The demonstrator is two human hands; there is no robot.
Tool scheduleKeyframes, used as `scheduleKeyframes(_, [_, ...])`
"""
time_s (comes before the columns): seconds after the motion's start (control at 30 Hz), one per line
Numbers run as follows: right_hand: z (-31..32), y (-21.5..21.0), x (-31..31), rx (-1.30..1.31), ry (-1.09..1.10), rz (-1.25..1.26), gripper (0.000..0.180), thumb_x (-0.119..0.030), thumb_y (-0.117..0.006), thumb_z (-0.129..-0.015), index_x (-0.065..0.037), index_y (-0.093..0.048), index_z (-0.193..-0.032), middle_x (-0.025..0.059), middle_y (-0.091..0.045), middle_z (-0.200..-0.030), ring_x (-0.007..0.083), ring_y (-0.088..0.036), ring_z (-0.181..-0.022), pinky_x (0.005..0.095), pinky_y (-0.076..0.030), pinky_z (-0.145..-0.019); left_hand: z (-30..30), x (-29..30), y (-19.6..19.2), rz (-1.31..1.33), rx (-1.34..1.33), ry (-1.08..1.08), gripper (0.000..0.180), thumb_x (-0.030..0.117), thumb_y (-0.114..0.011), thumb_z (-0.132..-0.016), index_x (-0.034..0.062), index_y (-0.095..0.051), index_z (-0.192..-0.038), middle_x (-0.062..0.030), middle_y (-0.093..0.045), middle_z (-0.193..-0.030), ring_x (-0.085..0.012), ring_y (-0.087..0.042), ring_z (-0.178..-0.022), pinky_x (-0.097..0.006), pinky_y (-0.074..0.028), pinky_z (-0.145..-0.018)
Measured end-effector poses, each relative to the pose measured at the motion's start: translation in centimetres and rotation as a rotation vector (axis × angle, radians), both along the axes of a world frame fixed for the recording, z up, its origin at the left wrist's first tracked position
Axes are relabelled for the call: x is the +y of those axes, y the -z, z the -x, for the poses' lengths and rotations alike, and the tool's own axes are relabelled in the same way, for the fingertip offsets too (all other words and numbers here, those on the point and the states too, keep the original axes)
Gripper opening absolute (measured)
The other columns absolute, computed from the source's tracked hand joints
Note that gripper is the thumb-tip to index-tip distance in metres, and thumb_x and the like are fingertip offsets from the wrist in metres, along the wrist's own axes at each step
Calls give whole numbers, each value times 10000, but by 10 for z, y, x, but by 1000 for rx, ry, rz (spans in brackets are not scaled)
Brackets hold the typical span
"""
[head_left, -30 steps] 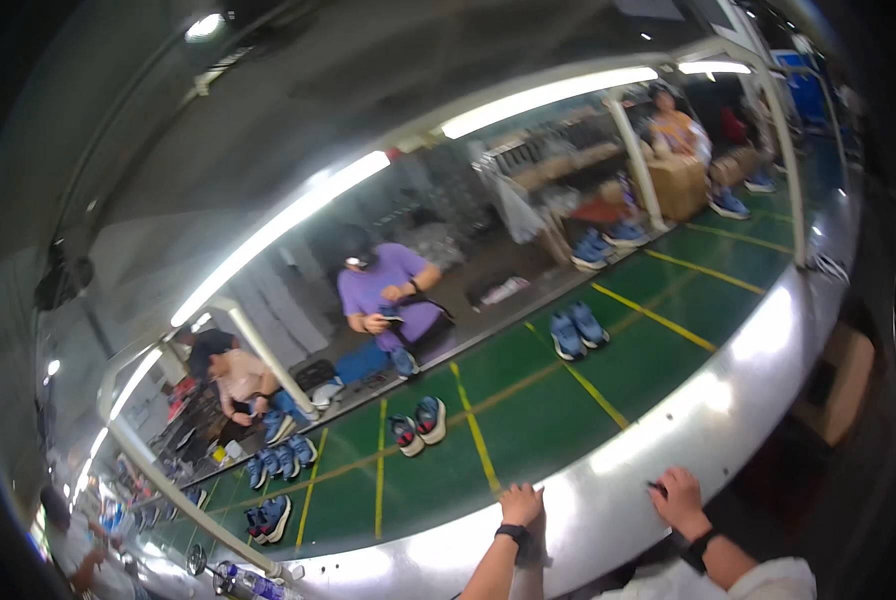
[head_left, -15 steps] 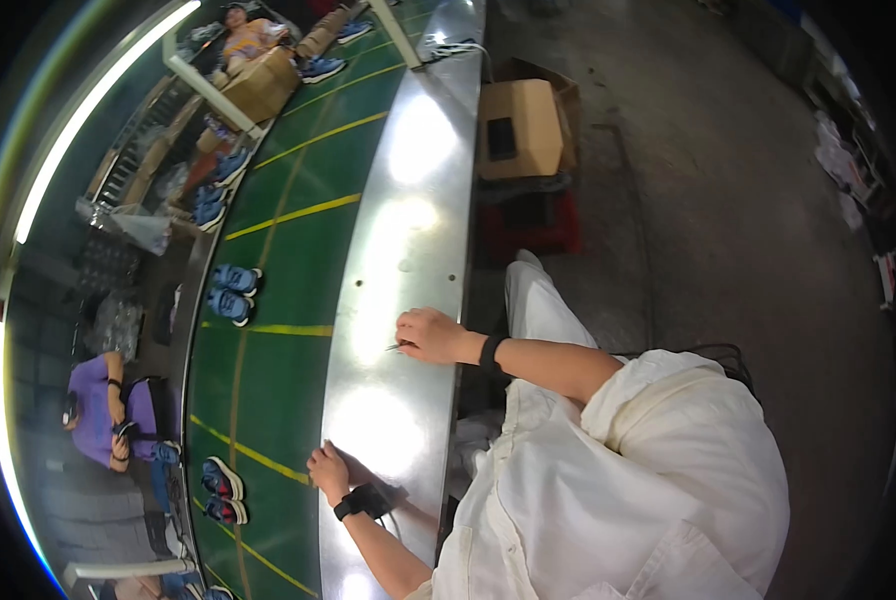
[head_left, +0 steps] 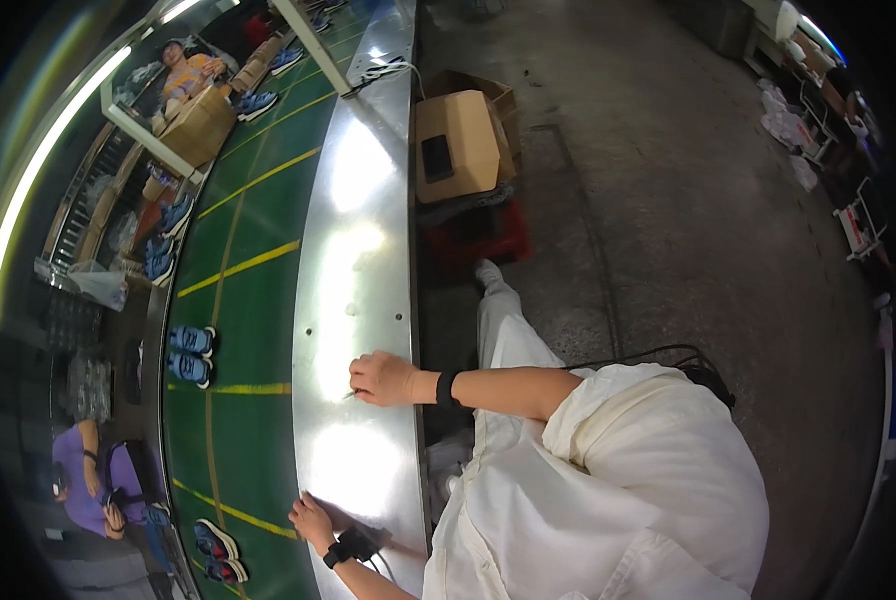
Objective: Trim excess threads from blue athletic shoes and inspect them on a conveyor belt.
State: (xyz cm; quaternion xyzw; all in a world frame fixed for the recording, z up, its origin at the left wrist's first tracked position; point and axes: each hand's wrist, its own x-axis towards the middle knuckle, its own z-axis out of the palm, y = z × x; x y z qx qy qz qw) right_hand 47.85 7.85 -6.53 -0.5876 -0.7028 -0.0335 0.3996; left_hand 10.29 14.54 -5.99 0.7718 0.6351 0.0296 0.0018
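- We see a small thin pen-like thing pinched in the fingertips of our right hand; only its tip shows, lying low against the steel ledge, near the middle of the strip's width.
- The right hand is closed into a loose fist around that thing, knuckles toward the belt, with a dark wristband just behind it; the forearm runs out level from the rolled-up white sleeve.
- Our left hand rests flat on the same ledge, at its belt-side edge, fingers spread and holding nothing; a black watch sits on the wrist.
- The two hands are well apart along the ledge, and the shiny strip between them is bare.
- On one side the ledge borders the green conveyor belt with its yellow cross lines; on the other it drops off to a dark gap and then our white trouser leg.
- On the belt, a pair of blue shoes lies level with the right hand but well apart from it, and a dark pair with red lies near the left hand.
- Beyond the leg there is a red crate with a cardboard box behind it, then wide grey concrete floor.
- Across the belt a person in a purple top sits; another in orange is farther up.
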Motion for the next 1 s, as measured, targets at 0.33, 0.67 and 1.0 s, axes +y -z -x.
scheduleKeyframes(0.33, [-6,-4,-6,-3,29,36,194,-299,-607,-824,-110,-613,-782,26,-532,-857,182,-553,-832,327,-451,-745,-17,-8,-17,59,95,-6,456,374,-327,-975,7,-547,-1133,-192,-567,-1134,-414,-479,-1036,-484,-439,-863])
scheduleKeyframes(0.67, [-12,-4,6,18,-11,30,186,-291,-604,-827,-108,-634,-806,31,-554,-866,193,-568,-833,340,-462,-751,-18,-3,-18,41,219,42,353,274,-320,-983,67,-560,-1139,-152,-559,-1139,-381,-493,-1025,-455,-455,-843])
scheduleKeyframes(1.0, [-20,-19,40,-47,58,268,259,-293,-679,-776,-122,-631,-964,82,-548,-1013,247,-525,-996,385,-425,-818,-19,1,7,45,134,-72,327,257,-318,-970,90,-556,-1118,-135,-533,-1131,-367,-486,-1039,-468,-457,-829])
